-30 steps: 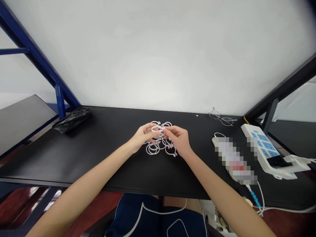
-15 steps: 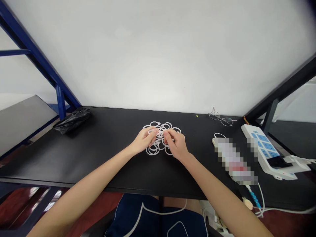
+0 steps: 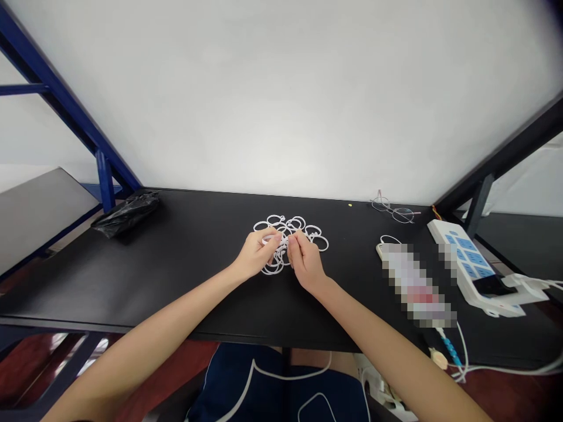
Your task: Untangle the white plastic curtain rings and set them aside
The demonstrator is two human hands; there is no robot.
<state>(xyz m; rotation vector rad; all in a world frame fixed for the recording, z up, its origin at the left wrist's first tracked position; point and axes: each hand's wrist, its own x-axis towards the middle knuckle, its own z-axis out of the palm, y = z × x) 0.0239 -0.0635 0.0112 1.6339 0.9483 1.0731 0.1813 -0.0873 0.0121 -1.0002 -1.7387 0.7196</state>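
Several thin white rings with small knobs or eyelets (image 3: 321, 242) lie in a loose, overlapping cluster on the black table (image 3: 197, 234). My left hand (image 3: 259, 249) pinches one white ring (image 3: 265, 239) between thumb and fingers, just above the cluster. Close beside it, my right hand (image 3: 304, 257) is closed in a pinch, its fingertips nearly meeting the left ones. What sits in the right fingertips is too small and covered to make out. Both hands hide the middle of the cluster.
At the right lie a phone (image 3: 416, 284) with a white cable, a white power strip (image 3: 466, 258) with a plugged-in charger, and a pair of glasses (image 3: 393, 210). A crumpled black plastic bag (image 3: 127, 214) rests at the far left. A white wall stands behind the table.
My right hand has shifted a little left, its fingers closing in toward the left hand. The left hand stays nearly in place, pinching a ring.
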